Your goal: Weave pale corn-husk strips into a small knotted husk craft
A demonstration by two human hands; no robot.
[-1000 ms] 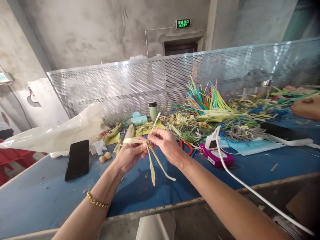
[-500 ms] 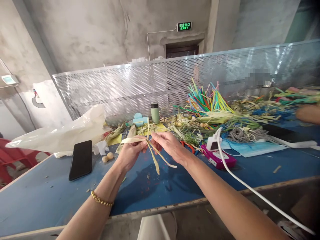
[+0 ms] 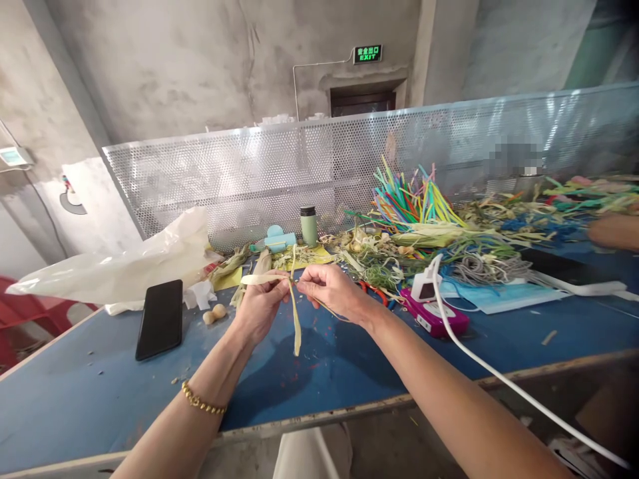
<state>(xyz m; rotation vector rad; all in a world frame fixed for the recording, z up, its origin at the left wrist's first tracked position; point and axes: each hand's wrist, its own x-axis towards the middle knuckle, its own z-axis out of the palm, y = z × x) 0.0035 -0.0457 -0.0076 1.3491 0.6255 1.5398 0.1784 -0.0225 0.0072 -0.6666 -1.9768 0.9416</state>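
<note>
Pale corn husk strips (image 3: 296, 326) cross at a small knot-like spot between my two hands, above the blue table. My left hand (image 3: 263, 299) pinches them near the crossing, and one wide strip sticks out to the left over its fingers. My right hand (image 3: 327, 287), its fingers pressed together, grips a thin strip just right of the crossing; the tail of that strip passes beneath the hand. One strip end points up and another hangs down. The fingertips hide part of the crossing.
A black phone (image 3: 160, 320) and small wooden beads (image 3: 215, 314) lie left. Right are a purple power box (image 3: 435, 318), a white cable (image 3: 492, 376), a blue mask (image 3: 499, 297) and red-handled scissors (image 3: 375, 294). Behind stand a green bottle (image 3: 308, 227) and colourful pipe cleaners (image 3: 417, 199). Another person's hand (image 3: 616, 231) shows far right.
My right hand has shifted slightly and closed on the thin strip, drawing it right under the palm. The hanging strip has swung left and now points nearly straight down.
</note>
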